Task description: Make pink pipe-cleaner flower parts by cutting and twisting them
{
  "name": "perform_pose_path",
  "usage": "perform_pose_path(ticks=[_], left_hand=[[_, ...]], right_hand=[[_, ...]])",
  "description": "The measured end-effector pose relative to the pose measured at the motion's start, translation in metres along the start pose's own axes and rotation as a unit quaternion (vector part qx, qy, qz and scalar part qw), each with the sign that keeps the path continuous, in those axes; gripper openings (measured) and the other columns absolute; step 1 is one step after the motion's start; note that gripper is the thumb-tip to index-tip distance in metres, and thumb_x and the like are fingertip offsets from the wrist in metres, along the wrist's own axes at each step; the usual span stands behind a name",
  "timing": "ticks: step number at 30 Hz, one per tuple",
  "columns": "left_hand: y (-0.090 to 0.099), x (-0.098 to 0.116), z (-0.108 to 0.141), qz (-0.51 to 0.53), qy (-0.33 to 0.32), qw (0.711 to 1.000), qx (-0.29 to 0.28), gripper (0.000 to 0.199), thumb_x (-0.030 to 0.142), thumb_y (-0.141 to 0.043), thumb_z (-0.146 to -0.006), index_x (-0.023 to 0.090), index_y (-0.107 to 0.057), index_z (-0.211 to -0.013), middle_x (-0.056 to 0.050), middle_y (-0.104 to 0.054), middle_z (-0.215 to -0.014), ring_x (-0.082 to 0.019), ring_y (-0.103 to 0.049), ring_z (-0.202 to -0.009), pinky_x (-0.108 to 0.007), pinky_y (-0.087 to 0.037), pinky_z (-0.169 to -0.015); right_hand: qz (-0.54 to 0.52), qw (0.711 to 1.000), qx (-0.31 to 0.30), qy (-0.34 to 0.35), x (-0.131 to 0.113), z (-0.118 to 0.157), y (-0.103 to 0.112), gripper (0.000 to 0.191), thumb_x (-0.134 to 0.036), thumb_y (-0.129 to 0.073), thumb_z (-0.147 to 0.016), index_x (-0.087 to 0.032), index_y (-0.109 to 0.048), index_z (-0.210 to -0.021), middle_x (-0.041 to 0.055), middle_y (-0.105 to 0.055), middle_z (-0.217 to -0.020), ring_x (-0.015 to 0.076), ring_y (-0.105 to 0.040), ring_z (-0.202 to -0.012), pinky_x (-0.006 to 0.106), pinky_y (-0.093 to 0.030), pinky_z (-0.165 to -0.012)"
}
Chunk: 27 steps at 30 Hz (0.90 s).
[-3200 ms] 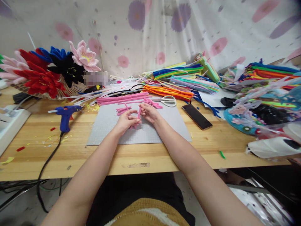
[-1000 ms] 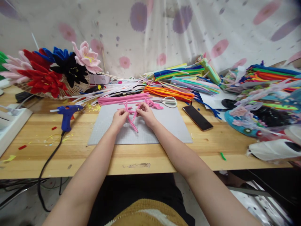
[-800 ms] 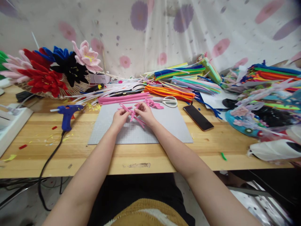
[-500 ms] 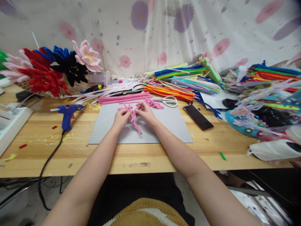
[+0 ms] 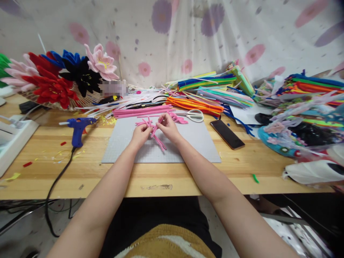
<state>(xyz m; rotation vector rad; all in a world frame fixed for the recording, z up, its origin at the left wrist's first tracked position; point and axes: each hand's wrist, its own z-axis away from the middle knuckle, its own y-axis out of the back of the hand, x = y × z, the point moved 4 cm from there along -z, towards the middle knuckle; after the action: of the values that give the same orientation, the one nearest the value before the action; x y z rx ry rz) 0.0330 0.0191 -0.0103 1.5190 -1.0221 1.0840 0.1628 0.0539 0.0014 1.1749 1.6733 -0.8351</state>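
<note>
Pink pipe cleaners (image 5: 160,143), crossed and fanned out in several directions, are held above a grey cutting mat (image 5: 190,143). My left hand (image 5: 141,135) is closed on them from the left side, its thumb toward the middle. From the right, my right hand (image 5: 167,127) pinches a pink stem near the crossing with thumb and fingertips. Behind my right hand lies a bent pink piece (image 5: 181,119) on the mat. A bundle of straight pink pipe cleaners (image 5: 142,111) rests along the mat's back edge.
Scissors (image 5: 195,115) lie at the mat's back right, near a phone (image 5: 227,134). To the left, a blue glue gun (image 5: 77,132) trails its cord off the table. Fuzzy flowers (image 5: 55,89) stand back left; orange pipe cleaners (image 5: 195,104) and other bundles line the back.
The lower ends of the held pink pipe cleaners have swung slightly right and spread apart. My right fingers have shifted their pinch a little; both hands stay close together.
</note>
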Motion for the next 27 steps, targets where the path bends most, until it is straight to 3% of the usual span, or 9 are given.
perform_pose_path(ticks=[4,9,12,19,23,27], left_hand=[[0.0,-0.003,-0.002,0.014,0.002,1.0,0.009,0.021,0.033,-0.057,-0.065,0.016,-0.055,-0.053,0.002,-0.047,-0.05,-0.01,-0.041,-0.052,-0.024,-0.031,-0.051],[0.002,0.001,0.0,0.07,0.019,0.997,0.029,0.024,0.033,-0.061,-0.064,0.016,-0.051,-0.05,0.004,-0.045,-0.046,-0.008,-0.04,-0.047,-0.022,-0.03,-0.049],[0.002,0.005,0.001,0.132,0.021,0.99,0.045,0.027,0.037,-0.066,-0.063,0.016,-0.052,-0.053,0.005,-0.046,-0.045,-0.007,-0.039,-0.044,-0.021,-0.03,-0.047],[-0.001,0.003,0.001,0.192,0.034,0.98,0.046,0.033,0.044,-0.072,-0.058,0.015,-0.058,-0.064,0.002,-0.056,-0.054,-0.007,-0.047,-0.046,-0.021,-0.037,-0.048],[-0.002,0.004,0.003,0.188,0.04,0.98,0.047,0.032,0.043,-0.072,-0.059,0.015,-0.057,-0.063,0.003,-0.054,-0.053,-0.007,-0.047,-0.045,-0.021,-0.038,-0.046],[-0.004,0.005,0.004,0.192,0.051,0.979,0.046,0.03,0.041,-0.073,-0.059,0.016,-0.057,-0.063,0.003,-0.054,-0.055,-0.007,-0.047,-0.046,-0.02,-0.039,-0.044]], right_hand=[[0.041,0.998,-0.047,0.005,-0.003,0.002,-0.004,0.019,-0.021,-0.059,-0.069,-0.02,-0.041,-0.076,-0.0046,-0.042,-0.072,0.0068,-0.044,-0.06,0.022,-0.039,-0.057],[0.006,0.993,-0.104,-0.052,0.0,0.004,-0.011,0.027,-0.022,-0.064,-0.065,-0.021,-0.043,-0.082,-0.0047,-0.046,-0.073,0.0071,-0.046,-0.061,0.021,-0.04,-0.056],[-0.025,0.992,-0.085,-0.091,0.004,0.004,-0.009,0.033,-0.024,-0.066,-0.062,-0.02,-0.043,-0.086,-0.0058,-0.048,-0.068,0.0074,-0.048,-0.059,0.021,-0.04,-0.054],[-0.007,0.992,-0.052,-0.113,0.007,0.002,-0.005,0.019,-0.026,-0.062,-0.065,-0.017,-0.053,-0.078,-0.0021,-0.055,-0.07,0.0083,-0.05,-0.061,0.022,-0.042,-0.058],[0.102,0.991,-0.03,-0.084,0.006,0.003,-0.004,0.011,-0.02,-0.056,-0.07,-0.017,-0.055,-0.081,-0.0021,-0.057,-0.068,0.0098,-0.051,-0.061,0.024,-0.043,-0.062],[0.305,0.952,-0.025,-0.009,-0.004,0.008,-0.005,0.015,-0.019,-0.051,-0.077,-0.016,-0.06,-0.088,0.0017,-0.062,-0.074,0.013,-0.055,-0.068,0.027,-0.042,-0.068]])
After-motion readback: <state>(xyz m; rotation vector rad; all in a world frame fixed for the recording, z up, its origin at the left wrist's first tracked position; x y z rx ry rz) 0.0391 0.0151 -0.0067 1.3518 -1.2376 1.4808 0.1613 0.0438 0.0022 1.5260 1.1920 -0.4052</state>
